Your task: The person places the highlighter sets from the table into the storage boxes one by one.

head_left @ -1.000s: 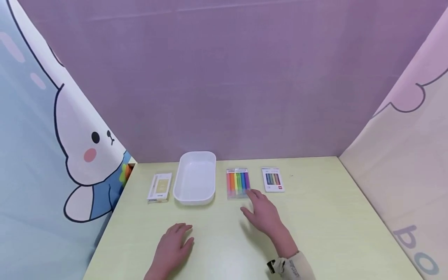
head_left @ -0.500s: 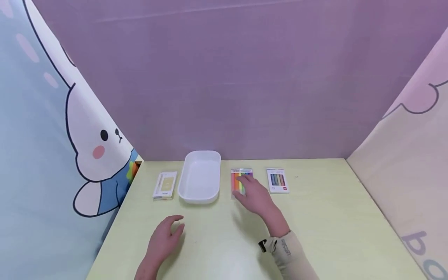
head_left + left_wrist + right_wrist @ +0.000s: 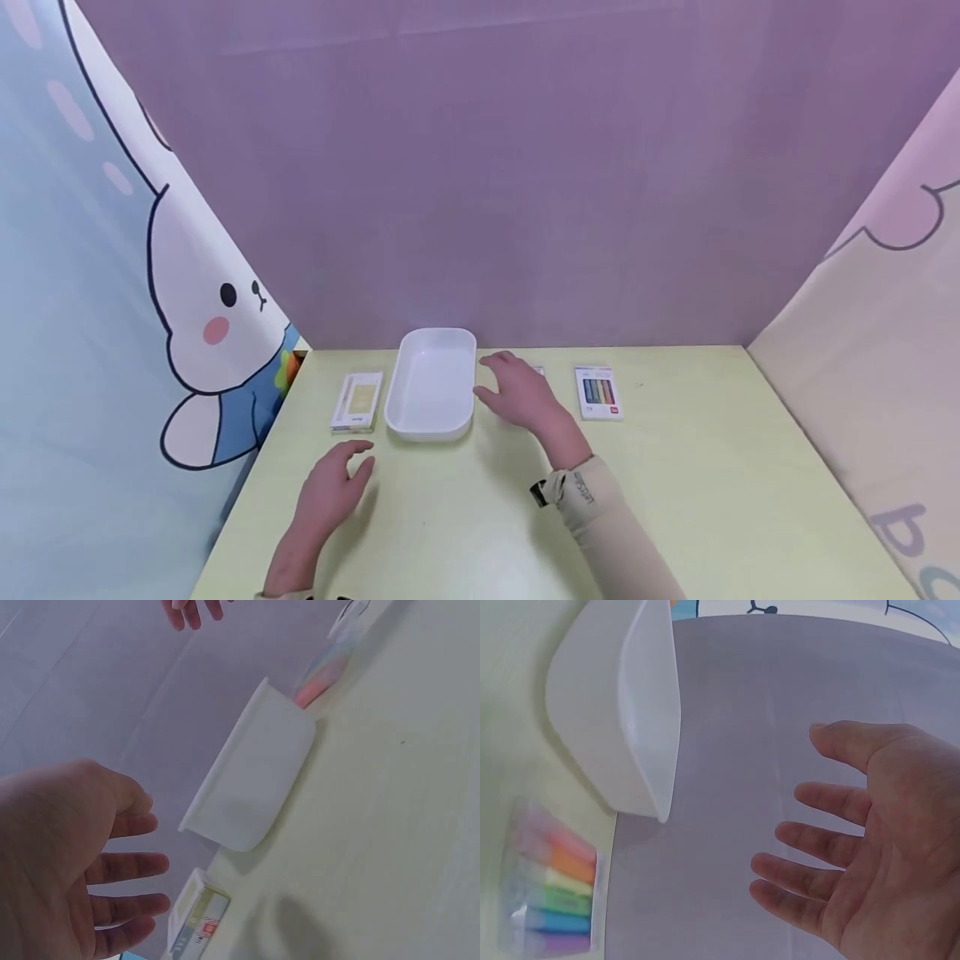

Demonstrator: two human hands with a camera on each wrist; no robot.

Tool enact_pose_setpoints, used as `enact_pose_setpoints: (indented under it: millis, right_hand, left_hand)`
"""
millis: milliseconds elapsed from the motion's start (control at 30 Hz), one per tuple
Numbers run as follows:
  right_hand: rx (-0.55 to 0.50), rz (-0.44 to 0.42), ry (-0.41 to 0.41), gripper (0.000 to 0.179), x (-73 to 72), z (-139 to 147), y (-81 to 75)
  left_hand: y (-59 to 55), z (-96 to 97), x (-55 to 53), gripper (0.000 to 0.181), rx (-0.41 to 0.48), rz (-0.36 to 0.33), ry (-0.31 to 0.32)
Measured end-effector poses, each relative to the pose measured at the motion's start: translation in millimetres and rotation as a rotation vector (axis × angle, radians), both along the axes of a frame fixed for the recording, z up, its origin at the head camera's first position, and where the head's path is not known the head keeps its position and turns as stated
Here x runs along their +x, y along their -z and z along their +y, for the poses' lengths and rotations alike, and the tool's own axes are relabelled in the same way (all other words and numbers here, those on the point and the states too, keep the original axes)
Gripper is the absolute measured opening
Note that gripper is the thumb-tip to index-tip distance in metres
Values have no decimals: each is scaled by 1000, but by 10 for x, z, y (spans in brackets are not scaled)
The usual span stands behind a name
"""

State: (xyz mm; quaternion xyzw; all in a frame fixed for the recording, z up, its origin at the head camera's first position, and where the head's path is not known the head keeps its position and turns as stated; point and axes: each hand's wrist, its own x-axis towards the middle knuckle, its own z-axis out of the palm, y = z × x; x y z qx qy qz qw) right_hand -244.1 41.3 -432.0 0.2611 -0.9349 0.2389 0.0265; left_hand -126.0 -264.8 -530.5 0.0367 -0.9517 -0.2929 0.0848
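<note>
A white plastic tub point(image 3: 431, 387) stands on the table between my two hands. My right hand point(image 3: 517, 392) hovers at the tub's right side, its fingers spread and holding nothing in the right wrist view. Below that hand lies a clear pack of rainbow-coloured markers point(image 3: 555, 892), mostly hidden by the hand in the head view. My left hand point(image 3: 330, 492) is raised in front of the tub's left side, fingers loosely extended with nothing in them. Nearest to it is a white box with a yellow panel point(image 3: 357, 402), left of the tub.
A white box with coloured sticks pictured on it point(image 3: 598, 392) lies to the right on the pale table point(image 3: 712, 467). A purple cloth backdrop point(image 3: 480, 183) rises behind the table's far edge. Printed cloths hang at both sides.
My right hand has moved left and forward from the marker pack's front corner to beside the tub. My left hand has lifted and shifted left toward the white box. The camera view has shifted slightly.
</note>
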Motion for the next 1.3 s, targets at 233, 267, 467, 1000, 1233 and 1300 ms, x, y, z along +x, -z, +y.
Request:
enact_pose_setpoints:
  millis: [233, 267, 467, 1000, 1233, 1300]
  right_hand:
    - [-6, -27, 10, 51, -158, -246, 15]
    - [-15, -36, 19, 52, -182, -271, 34]
    - [-69, -97, 107, 55, -334, -399, 194]
    - [-186, -314, 264, 64, -483, -496, 771]
    - [-202, -336, 245, 66, -519, -501, 911]
    - [-232, -338, 240, 67, -534, -507, 935]
  left_hand:
    - [-161, -116, -121, 31, -33, -12, -4]
    - [-179, -124, -141, 32, -31, -22, -2]
    - [-188, -206, -310, 32, -24, -37, -1]
    - [-105, -387, -644, 39, -71, -77, -52]
    - [-63, -411, -789, 51, -209, -144, -101]
    - [-60, -421, -835, 54, -220, -157, -106]
